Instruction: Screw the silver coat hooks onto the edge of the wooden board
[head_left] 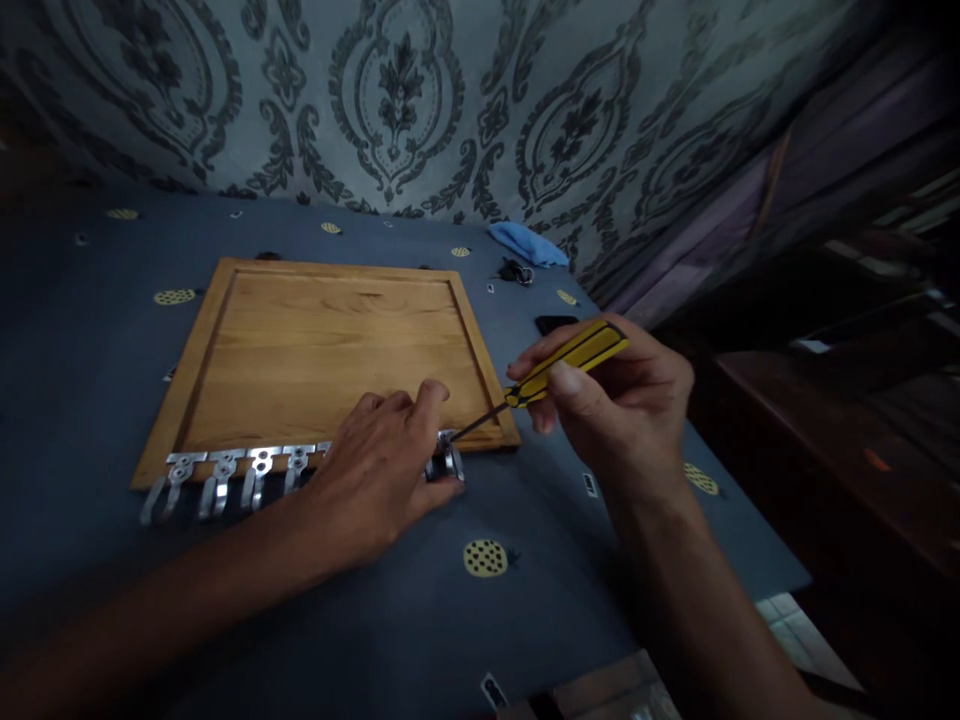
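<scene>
A wooden board [337, 350] with a raised frame lies flat on the table. Along its near edge runs a metal hook rail [262, 462] with several hooks. My left hand [382, 465] is closed over the rail and the board's edge near the right end, covering the middle hooks. In my right hand [611, 400] is a screwdriver [574, 360] with a yellow and black handle. Its shaft slants down to the left, and the tip meets the rail's right end, beside my left fingers. Whether a screw sits under the tip cannot be made out.
The table cover [420, 620] is dark blue with printed pineapples. A blue cloth [529, 244], a bunch of keys [516, 272] and a dark flat object [556, 324] lie at the back right. Patterned wallpaper [405, 90] rises behind. A dark brown surface [840, 450] stands to the right.
</scene>
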